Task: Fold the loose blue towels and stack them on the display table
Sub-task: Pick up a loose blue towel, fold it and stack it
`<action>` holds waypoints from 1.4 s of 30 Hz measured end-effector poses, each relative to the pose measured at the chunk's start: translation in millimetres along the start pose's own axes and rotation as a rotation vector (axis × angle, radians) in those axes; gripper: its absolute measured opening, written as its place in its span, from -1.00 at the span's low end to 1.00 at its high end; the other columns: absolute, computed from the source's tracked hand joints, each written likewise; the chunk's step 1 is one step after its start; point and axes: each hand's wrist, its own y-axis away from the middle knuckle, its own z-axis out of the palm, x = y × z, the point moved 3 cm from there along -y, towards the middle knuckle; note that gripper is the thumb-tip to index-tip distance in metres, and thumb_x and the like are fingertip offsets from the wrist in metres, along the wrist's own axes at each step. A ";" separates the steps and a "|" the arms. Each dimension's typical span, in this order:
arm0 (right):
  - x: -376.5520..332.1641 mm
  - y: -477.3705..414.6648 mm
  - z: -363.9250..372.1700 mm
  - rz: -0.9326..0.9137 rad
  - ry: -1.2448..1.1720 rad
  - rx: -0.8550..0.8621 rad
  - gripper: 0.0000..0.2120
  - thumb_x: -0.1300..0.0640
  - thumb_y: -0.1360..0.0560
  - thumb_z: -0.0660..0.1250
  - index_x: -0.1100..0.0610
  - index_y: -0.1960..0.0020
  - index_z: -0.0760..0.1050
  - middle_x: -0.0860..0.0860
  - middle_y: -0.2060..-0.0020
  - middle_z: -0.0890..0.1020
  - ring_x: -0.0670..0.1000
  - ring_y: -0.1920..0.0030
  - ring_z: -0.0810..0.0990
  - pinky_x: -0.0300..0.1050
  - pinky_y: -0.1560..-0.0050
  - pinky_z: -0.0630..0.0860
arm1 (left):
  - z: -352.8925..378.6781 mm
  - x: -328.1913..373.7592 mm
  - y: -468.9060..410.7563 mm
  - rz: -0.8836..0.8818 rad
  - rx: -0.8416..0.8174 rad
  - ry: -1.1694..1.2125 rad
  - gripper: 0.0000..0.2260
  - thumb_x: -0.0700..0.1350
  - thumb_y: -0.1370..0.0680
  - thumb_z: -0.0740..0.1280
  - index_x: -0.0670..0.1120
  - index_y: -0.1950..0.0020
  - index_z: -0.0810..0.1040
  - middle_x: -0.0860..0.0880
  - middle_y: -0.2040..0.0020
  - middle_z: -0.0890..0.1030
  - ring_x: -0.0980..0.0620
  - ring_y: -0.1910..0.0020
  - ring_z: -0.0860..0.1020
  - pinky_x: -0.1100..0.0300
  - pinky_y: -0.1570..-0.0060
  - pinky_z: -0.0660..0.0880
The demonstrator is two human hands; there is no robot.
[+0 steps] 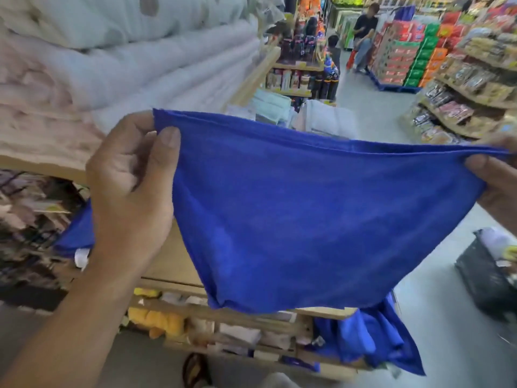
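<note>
A blue towel (302, 219) hangs stretched in the air between my hands, above the wooden display table (173, 261). My left hand (131, 186) pinches its top left corner between thumb and fingers. My right hand (498, 177), partly cut off by the frame's right edge, pinches the top right corner. Loose blue towels (372, 337) lie crumpled over the table's near right edge. Another blue towel (77, 233) shows on the table behind my left wrist.
Stacked pale bedding (112, 65) fills the shelves on the left. Folded goods sit under the table (223, 329). A black basket (486, 273) stands on the floor at the right. Shelves of packaged goods (461, 88) line the aisle; people (363, 32) stand far off.
</note>
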 end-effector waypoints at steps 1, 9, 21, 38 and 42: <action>8.0 3.5 2.6 0.021 -0.006 -0.010 -0.57 -0.20 -0.36 0.60 0.08 -0.02 0.59 -0.03 0.17 0.71 -0.03 0.17 0.70 -0.13 0.09 0.68 | -4.7 -3.6 9.5 0.020 -0.008 -0.028 -0.87 0.02 -0.69 0.27 0.21 -0.06 0.59 0.04 0.30 0.54 0.10 0.36 0.41 0.20 0.41 0.33; 108.9 40.8 44.9 0.352 0.131 -0.146 -0.69 -0.10 -0.43 0.51 0.06 -0.08 0.71 0.03 0.12 0.75 -0.04 0.13 0.71 -0.19 0.12 0.67 | -32.2 -92.9 90.7 -0.424 -0.197 -0.100 -0.83 -0.05 -0.67 0.29 0.18 -0.03 0.64 0.21 0.13 0.68 0.27 0.21 0.56 0.44 0.23 0.47; 200.6 -3.1 73.1 0.509 0.478 -0.024 -0.92 0.06 -0.56 0.46 0.02 0.10 0.68 -0.21 0.42 0.62 -0.25 0.46 0.50 -0.43 0.46 0.40 | -0.8 -236.9 56.4 -0.680 -0.207 -0.337 -0.89 0.01 -0.64 0.31 0.14 0.01 0.63 0.16 0.14 0.68 0.25 0.16 0.58 0.13 0.07 0.51; 269.9 64.7 214.5 0.159 1.064 -0.357 -0.49 -0.08 -0.62 0.31 0.08 -0.51 0.39 0.04 -0.53 0.36 0.11 -0.53 0.30 0.07 -0.49 0.28 | -46.6 -192.2 194.4 -0.636 -0.406 -0.712 -0.80 0.25 -0.51 0.26 0.15 0.12 0.42 0.18 0.20 0.57 0.18 0.27 0.55 0.23 0.36 0.44; 271.4 71.1 219.2 0.110 1.167 -0.331 -0.51 -0.14 -0.64 0.23 0.04 -0.51 0.41 0.00 -0.54 0.37 0.09 -0.56 0.27 0.07 -0.54 0.20 | -63.2 -198.6 260.6 -1.393 -0.146 -0.244 -0.72 0.20 -0.60 0.26 0.02 -0.06 0.60 0.04 0.18 0.70 -0.07 0.16 0.66 0.18 0.31 0.50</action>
